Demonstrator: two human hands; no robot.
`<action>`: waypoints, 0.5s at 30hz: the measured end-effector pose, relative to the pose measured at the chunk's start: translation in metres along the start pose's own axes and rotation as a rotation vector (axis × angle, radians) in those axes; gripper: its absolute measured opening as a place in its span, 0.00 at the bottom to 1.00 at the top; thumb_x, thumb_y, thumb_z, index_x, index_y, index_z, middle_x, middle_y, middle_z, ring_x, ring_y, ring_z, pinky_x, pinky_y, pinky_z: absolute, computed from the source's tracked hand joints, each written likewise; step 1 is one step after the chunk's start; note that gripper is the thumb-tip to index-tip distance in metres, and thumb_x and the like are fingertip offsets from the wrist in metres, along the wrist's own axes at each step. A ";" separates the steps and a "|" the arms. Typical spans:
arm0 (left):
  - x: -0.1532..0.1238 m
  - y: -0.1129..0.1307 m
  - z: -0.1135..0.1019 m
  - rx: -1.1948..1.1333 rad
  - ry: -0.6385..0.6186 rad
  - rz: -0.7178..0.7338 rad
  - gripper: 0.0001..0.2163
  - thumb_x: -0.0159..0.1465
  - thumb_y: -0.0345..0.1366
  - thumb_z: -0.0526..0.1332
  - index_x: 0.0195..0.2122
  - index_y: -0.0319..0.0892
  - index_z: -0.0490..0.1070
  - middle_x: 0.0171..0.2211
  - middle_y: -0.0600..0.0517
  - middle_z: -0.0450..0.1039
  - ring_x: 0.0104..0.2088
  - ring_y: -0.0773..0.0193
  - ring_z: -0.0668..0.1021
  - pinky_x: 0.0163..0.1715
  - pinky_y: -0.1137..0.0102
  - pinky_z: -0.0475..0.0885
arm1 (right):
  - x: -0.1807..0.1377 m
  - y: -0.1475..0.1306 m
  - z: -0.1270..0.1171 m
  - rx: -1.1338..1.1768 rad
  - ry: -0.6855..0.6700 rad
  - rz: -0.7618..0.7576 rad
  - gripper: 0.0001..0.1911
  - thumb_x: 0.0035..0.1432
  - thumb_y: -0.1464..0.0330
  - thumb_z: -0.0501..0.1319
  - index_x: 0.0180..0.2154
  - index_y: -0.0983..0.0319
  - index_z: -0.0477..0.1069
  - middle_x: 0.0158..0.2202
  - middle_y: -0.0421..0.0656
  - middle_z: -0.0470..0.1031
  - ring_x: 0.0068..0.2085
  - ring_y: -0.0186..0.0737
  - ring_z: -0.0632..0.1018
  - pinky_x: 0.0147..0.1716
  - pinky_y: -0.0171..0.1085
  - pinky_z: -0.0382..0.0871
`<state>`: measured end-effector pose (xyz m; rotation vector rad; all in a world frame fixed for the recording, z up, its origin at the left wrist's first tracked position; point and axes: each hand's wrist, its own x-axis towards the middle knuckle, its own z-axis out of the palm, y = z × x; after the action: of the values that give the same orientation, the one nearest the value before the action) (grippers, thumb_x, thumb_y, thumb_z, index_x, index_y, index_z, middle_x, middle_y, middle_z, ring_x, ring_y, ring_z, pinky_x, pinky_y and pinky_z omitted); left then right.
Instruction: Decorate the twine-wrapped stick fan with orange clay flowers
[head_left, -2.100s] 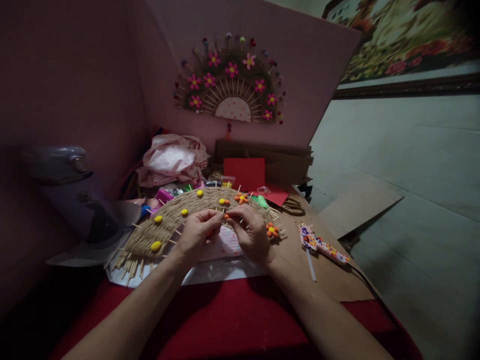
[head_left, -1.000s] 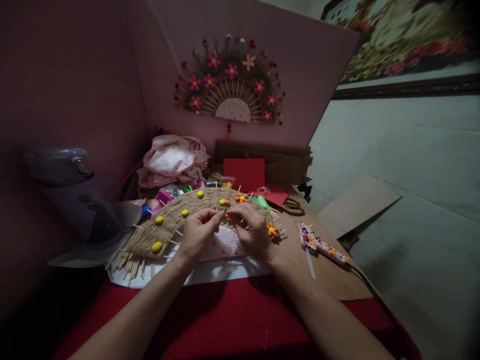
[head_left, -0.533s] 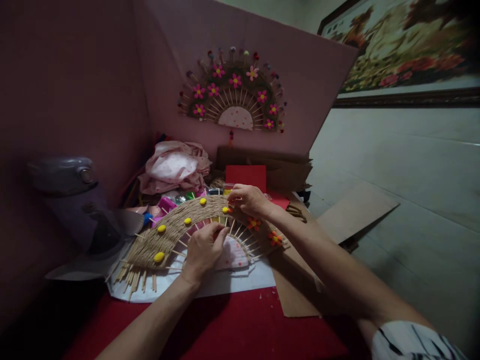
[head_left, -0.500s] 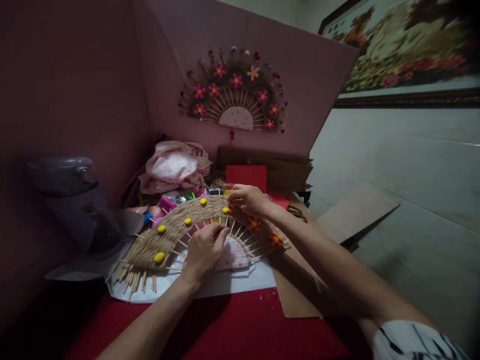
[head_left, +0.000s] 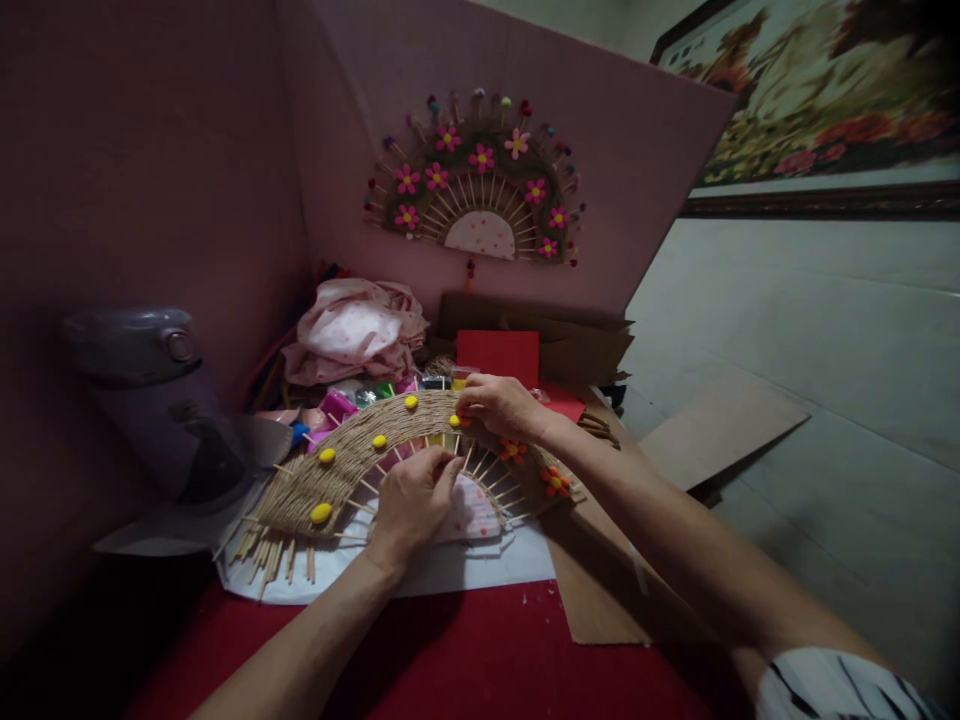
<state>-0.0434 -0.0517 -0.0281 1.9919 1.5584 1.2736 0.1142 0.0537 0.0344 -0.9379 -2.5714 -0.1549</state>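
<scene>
A half-round fan (head_left: 352, 455), wound with tan twine over thin sticks, lies on a white sheet. Yellow discs (head_left: 321, 513) dot its left side; orange flowers with yellow centres (head_left: 556, 482) are on its right. My right hand (head_left: 501, 405) is pinched at the band's upper edge, by a yellow disc (head_left: 455, 420) with a small orange petal (head_left: 465, 421) under the fingertips. Over the inner sticks, my left hand (head_left: 412, 500) has thumb and forefinger pressed together; what they hold, if anything, is hidden. A spotted white half-circle (head_left: 474, 508) shows beside it.
On the pink board hangs a finished-looking fan with pink flowers (head_left: 481, 158). A purple flask (head_left: 165, 410) stands left, near loose sticks (head_left: 289, 560). Behind lie crumpled spotted cloth (head_left: 356, 330), red card (head_left: 499, 355) and brown cardboard (head_left: 585, 345). More cardboard (head_left: 600, 590) lies at right.
The whole view has shifted slightly, so things appear a little further right. Both hands keep nearly the same pose and place on the fan.
</scene>
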 end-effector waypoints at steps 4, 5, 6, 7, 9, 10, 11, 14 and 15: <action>0.000 0.000 0.000 0.013 -0.014 0.000 0.09 0.62 0.38 0.55 0.29 0.43 0.73 0.28 0.50 0.76 0.28 0.63 0.75 0.29 0.71 0.63 | 0.000 0.000 0.003 0.003 0.024 -0.012 0.05 0.55 0.72 0.61 0.30 0.60 0.76 0.32 0.40 0.72 0.31 0.32 0.72 0.28 0.30 0.58; 0.000 0.000 0.000 0.016 -0.016 -0.001 0.09 0.62 0.38 0.55 0.29 0.43 0.73 0.28 0.50 0.76 0.28 0.63 0.75 0.29 0.71 0.63 | 0.000 0.001 0.004 0.011 0.032 -0.016 0.05 0.55 0.72 0.61 0.30 0.60 0.76 0.32 0.40 0.72 0.32 0.31 0.72 0.29 0.30 0.58; 0.000 0.000 0.000 0.017 -0.018 0.000 0.09 0.62 0.38 0.55 0.29 0.43 0.73 0.28 0.50 0.76 0.29 0.63 0.75 0.29 0.71 0.63 | 0.000 0.002 0.005 0.018 0.039 -0.021 0.05 0.55 0.73 0.61 0.30 0.60 0.76 0.31 0.39 0.72 0.32 0.31 0.72 0.29 0.30 0.58; 0.000 0.000 0.000 0.017 -0.018 0.001 0.09 0.62 0.38 0.55 0.29 0.43 0.73 0.28 0.50 0.77 0.29 0.63 0.75 0.29 0.71 0.63 | 0.000 0.003 0.006 0.025 0.043 -0.026 0.05 0.54 0.73 0.61 0.30 0.60 0.76 0.31 0.39 0.72 0.32 0.31 0.72 0.29 0.30 0.59; 0.000 0.000 0.000 0.011 -0.019 0.002 0.09 0.62 0.38 0.55 0.29 0.43 0.73 0.28 0.50 0.77 0.28 0.63 0.75 0.29 0.71 0.62 | 0.001 0.005 0.008 0.034 0.045 -0.038 0.05 0.54 0.74 0.61 0.30 0.60 0.76 0.32 0.39 0.72 0.32 0.31 0.72 0.30 0.30 0.59; 0.000 0.000 0.000 0.007 -0.020 0.001 0.09 0.62 0.38 0.55 0.29 0.43 0.73 0.28 0.50 0.77 0.28 0.63 0.75 0.29 0.71 0.62 | 0.001 0.005 0.009 0.035 0.042 -0.045 0.05 0.54 0.74 0.62 0.30 0.60 0.76 0.32 0.39 0.73 0.32 0.31 0.72 0.30 0.30 0.59; 0.000 0.000 0.000 0.002 -0.021 -0.001 0.09 0.62 0.38 0.55 0.29 0.43 0.73 0.28 0.50 0.77 0.28 0.63 0.75 0.29 0.71 0.62 | 0.001 0.006 0.010 0.033 0.039 -0.050 0.05 0.54 0.73 0.62 0.30 0.60 0.76 0.32 0.39 0.73 0.31 0.31 0.72 0.30 0.30 0.59; 0.000 0.000 0.000 -0.020 -0.012 -0.006 0.09 0.61 0.38 0.56 0.29 0.44 0.74 0.27 0.50 0.76 0.27 0.63 0.75 0.28 0.71 0.61 | 0.002 0.006 0.010 0.019 0.030 -0.060 0.05 0.54 0.73 0.61 0.30 0.59 0.77 0.32 0.40 0.73 0.31 0.31 0.72 0.29 0.30 0.59; 0.000 0.000 0.000 -0.029 -0.007 -0.008 0.09 0.61 0.38 0.56 0.28 0.44 0.74 0.27 0.50 0.76 0.27 0.63 0.74 0.28 0.71 0.61 | 0.002 0.006 0.011 0.015 0.028 -0.064 0.06 0.54 0.73 0.61 0.30 0.59 0.77 0.32 0.40 0.73 0.31 0.31 0.72 0.29 0.30 0.59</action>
<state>-0.0433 -0.0517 -0.0276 1.9691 1.5341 1.2773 0.1133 0.0618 0.0253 -0.8425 -2.5745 -0.1652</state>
